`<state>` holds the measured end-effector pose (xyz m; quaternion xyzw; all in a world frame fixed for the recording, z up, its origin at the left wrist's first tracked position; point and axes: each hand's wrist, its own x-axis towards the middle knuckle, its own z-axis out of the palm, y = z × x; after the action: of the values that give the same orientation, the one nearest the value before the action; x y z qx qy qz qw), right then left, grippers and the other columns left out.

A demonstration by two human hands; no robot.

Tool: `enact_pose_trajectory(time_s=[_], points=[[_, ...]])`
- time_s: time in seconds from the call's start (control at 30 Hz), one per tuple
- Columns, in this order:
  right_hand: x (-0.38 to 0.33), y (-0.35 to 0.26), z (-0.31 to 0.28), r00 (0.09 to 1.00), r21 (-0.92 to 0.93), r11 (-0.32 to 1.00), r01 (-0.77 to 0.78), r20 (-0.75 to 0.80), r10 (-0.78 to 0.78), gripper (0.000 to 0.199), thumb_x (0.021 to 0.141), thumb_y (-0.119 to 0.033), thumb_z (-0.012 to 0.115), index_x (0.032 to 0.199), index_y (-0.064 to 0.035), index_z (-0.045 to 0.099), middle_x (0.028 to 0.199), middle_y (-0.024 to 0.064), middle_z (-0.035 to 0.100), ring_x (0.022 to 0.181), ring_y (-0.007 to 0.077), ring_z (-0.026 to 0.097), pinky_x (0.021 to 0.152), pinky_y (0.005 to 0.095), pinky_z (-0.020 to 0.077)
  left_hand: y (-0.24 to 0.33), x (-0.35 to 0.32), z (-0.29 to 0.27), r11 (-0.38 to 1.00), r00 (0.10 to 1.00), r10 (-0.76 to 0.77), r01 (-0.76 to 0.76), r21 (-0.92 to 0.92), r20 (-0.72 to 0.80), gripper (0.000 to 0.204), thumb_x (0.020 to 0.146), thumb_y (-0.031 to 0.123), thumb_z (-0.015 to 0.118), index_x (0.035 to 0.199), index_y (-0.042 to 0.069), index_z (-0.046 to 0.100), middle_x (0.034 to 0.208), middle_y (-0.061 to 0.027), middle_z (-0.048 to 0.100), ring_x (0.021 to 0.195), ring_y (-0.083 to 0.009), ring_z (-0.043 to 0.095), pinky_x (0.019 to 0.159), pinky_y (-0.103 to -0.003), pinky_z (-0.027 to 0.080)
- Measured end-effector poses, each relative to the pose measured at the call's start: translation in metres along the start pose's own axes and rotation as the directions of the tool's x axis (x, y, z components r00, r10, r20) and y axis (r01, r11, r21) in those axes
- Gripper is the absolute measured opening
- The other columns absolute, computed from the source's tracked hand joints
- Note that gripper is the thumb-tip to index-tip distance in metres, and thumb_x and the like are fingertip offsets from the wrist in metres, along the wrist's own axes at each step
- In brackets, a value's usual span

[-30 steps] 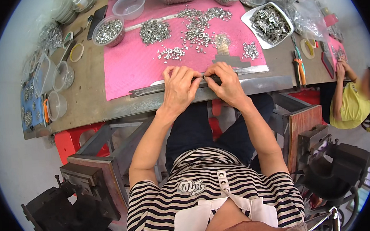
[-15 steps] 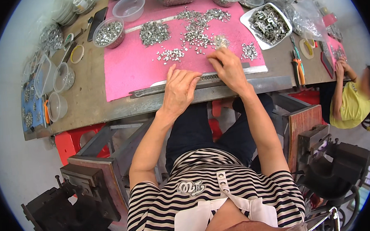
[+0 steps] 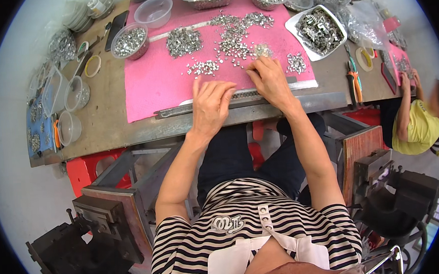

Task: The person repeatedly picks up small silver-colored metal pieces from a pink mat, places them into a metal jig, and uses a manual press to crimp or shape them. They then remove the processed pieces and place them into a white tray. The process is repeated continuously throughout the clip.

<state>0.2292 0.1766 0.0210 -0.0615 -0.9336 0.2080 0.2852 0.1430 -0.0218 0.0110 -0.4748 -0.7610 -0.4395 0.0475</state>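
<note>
A long grey metal bar [image 3: 173, 111] with a toothed row [image 3: 244, 95] in its middle lies along the table's front edge. My left hand [image 3: 210, 105] is over the bar, left of the row, with thumb and forefinger drawn together. Anything in that pinch is too small to make out. At the row's right end my right hand [image 3: 271, 83] is bent, fingertips closed, and what they hold is hidden. Beyond my hands, small shiny metal pieces [image 3: 234, 43] lie scattered on a pink mat [image 3: 148, 86], with a smaller pile [image 3: 203, 67] nearer my left hand.
Clear tubs of metal pieces [image 3: 138, 52] and a white dish [image 3: 343, 39] of darker pieces stand around the mat. Pliers [image 3: 354, 81] and tape rolls [image 3: 363, 59] lie to the right. A co-worker in a yellow top [image 3: 420, 127] sits at far right.
My left hand has shifted slightly, with its fingers a little changed in pose. My right hand stays at nearly the same place. The co-worker's hands have moved a little.
</note>
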Motion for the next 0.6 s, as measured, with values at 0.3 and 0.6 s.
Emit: enact_pose_trajectory(time_s=[0.3, 0.6], points=[[0.009, -0.001, 0.012, 0.994, 0.015, 0.996, -0.085, 0.065, 0.084, 0.014, 0.086, -0.016, 0.077, 0.096, -0.0086, 0.071, 0.092, 0.0087, 0.061, 0.094, 0.0285, 0.060, 0.084, 0.0427, 0.0414, -0.026, 0.013, -0.033, 0.905, 0.971, -0.015, -0.088, 0.416, 0.239, 0.038, 0.106, 0.035, 0.053, 0.133, 0.014, 0.069, 0.142, -0.0001, 0.063, 0.149, -0.0369, 0.035, 0.116, -0.077, 0.007], [0.011, 0.003, 0.019, 0.999, -0.052, 0.998, -0.020, 0.028, 0.021, 0.010, 0.090, -0.012, 0.071, 0.094, -0.0047, 0.068, 0.092, 0.0103, 0.061, 0.092, 0.0296, 0.061, 0.084, 0.0424, 0.0418, -0.037, 0.045, -0.022, 0.952, 0.995, 0.079, -0.094, 0.292, 0.063, 0.016, 0.091, 0.021, 0.073, 0.106, 0.015, 0.078, 0.104, -0.0003, 0.070, 0.107, -0.0239, 0.060, 0.111, -0.059, 0.027]])
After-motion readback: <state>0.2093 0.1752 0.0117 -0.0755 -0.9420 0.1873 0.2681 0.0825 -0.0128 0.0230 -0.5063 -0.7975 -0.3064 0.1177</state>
